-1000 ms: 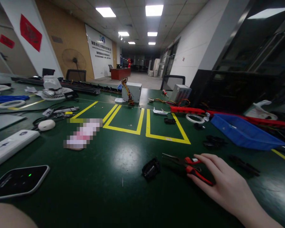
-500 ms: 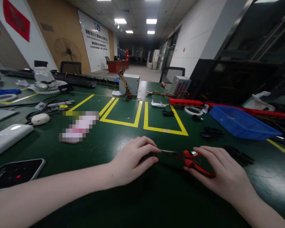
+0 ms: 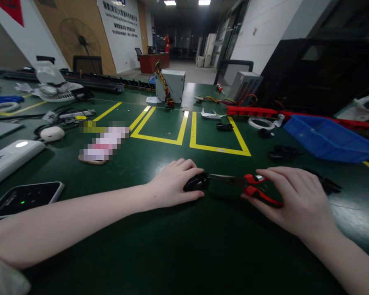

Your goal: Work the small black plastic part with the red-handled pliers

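Observation:
My left hand (image 3: 175,183) is curled around a small black plastic part (image 3: 197,182) on the green table (image 3: 160,254), fingers and thumb pinching it. My right hand (image 3: 292,200) grips the red handles of a pair of needle-nose pliers (image 3: 249,186). The pliers lie low over the table with their thin metal jaws pointing left, their tips close to the black part.
A blue tray (image 3: 329,139) sits at the right, with small black parts (image 3: 283,152) before it. Yellow tape rectangles (image 3: 190,135) mark the middle. Two grey power supply boxes (image 3: 171,85) stand farther back. At the left lie a phone (image 3: 24,196), a white device (image 3: 9,157) and cables.
My left arm came in from the lower left and closed its hand on the black part. My right hand closed on the pliers' handles. The view tilted down toward the table.

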`<action>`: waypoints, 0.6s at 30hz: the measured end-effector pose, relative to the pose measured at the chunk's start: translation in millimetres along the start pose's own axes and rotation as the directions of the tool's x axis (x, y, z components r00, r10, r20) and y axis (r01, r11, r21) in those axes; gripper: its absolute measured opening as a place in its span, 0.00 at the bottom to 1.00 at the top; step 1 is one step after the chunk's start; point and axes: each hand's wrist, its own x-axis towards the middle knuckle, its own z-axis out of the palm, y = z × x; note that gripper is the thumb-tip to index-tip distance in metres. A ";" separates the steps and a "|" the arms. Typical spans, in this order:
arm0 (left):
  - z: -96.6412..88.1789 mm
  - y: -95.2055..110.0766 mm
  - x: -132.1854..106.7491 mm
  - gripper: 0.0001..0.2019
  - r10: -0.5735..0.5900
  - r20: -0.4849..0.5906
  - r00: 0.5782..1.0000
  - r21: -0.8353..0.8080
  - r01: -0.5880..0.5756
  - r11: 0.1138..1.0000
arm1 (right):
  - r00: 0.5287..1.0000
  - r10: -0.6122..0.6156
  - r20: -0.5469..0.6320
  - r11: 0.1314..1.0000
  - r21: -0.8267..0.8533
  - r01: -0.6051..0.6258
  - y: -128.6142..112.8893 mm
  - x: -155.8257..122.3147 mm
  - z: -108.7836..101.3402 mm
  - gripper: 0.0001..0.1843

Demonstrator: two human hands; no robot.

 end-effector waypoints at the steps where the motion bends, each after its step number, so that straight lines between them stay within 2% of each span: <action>1: 0.4 -0.3 -0.3 0.26 0.016 -0.003 1.000 0.016 -0.016 1.000 | 1.000 0.012 0.016 1.000 0.017 -0.013 0.4 -0.3 0.1 0.26; 6: 1.7 -0.5 -1.7 0.23 0.066 -0.002 0.998 0.065 -0.066 0.996 | 0.998 -0.008 0.060 0.996 0.091 0.003 3.4 -2.2 0.6 0.25; 13: 0.7 -0.1 -1.5 0.19 0.077 0.017 0.997 0.030 -0.078 0.997 | 0.996 -0.072 0.054 0.994 0.082 0.067 4.6 -2.1 1.1 0.24; 18: 1.4 0.8 -2.4 0.19 0.095 0.017 0.995 0.021 -0.095 0.995 | 0.996 -0.066 0.057 0.995 0.078 0.061 -0.4 -0.6 0.5 0.24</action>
